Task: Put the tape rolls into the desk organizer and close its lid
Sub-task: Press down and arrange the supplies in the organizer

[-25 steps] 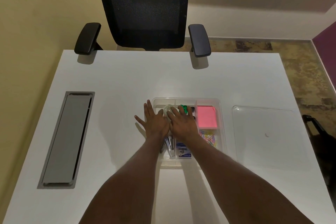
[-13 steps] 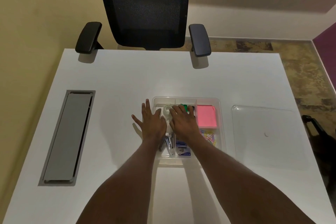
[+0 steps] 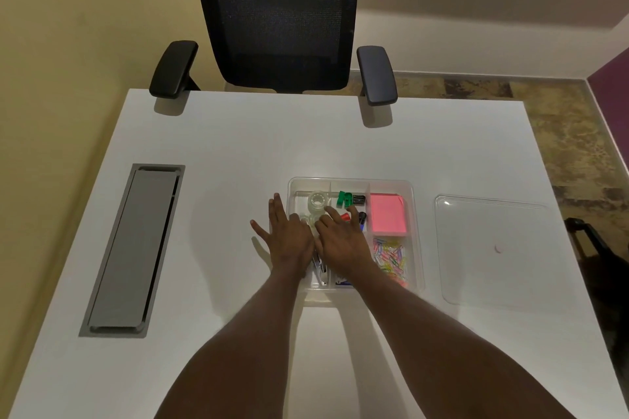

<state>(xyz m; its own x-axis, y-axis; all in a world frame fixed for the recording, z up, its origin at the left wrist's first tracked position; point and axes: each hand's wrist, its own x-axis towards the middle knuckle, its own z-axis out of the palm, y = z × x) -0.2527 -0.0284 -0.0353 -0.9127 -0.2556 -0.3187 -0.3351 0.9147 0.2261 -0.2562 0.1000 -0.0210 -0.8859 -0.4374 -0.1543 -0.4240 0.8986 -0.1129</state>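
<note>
A clear plastic desk organizer (image 3: 418,235) lies in the middle of the white desk. A clear tape roll (image 3: 317,200) lies in its far left compartment, and a second clear roll (image 3: 308,218) shows just in front of it, partly under my fingers. My left hand (image 3: 287,235) rests flat with fingers apart across the organizer's left rim. My right hand (image 3: 340,240) lies flat over the middle compartments, fingertips near the rolls, holding nothing. The organizer's clear lid (image 3: 490,248) lies flat on the desk to the right, apart from the box.
The organizer also holds pink sticky notes (image 3: 388,217), coloured paper clips (image 3: 389,257), green and black clips (image 3: 349,199) and pens. A grey cable hatch (image 3: 132,248) is set into the desk at left. A black office chair (image 3: 279,20) stands at the far edge.
Both hands have drawn back toward me, uncovering the far tape roll and the green clips in the organizer. The lid has not moved.
</note>
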